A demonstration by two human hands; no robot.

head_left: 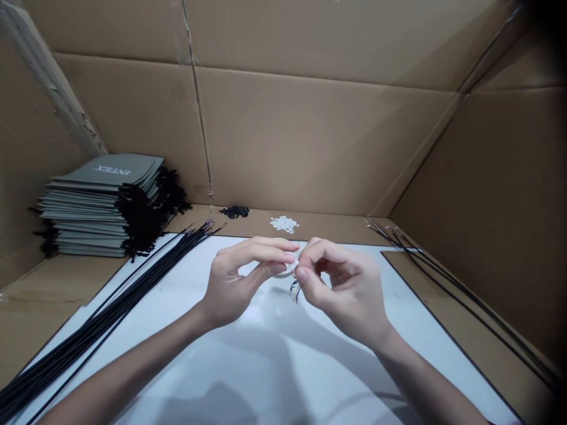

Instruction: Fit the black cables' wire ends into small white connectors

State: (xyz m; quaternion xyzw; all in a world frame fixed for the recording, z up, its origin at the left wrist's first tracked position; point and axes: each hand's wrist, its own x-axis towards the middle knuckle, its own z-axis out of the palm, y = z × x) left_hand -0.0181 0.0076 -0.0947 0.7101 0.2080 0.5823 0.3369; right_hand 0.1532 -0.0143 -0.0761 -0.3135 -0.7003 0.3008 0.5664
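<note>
My left hand (241, 277) and my right hand (343, 289) meet above the white work surface (266, 366), fingertips pinched together. Between them is a small white piece (289, 270) with short thin dark cord ends (295, 291) dangling below it. The left thumb and forefinger pinch the white piece. The right thumb and forefinger press on it from the right, near the cord ends. Exactly what the small piece is cannot be made out.
A long bundle of black cords (110, 313) lies along the left of the white surface; a few more cords (447, 289) lie at right. A stack of grey bags (101, 206) stands back left. Small black pieces (234, 211) and white pieces (284, 224) lie by the cardboard walls (310, 136).
</note>
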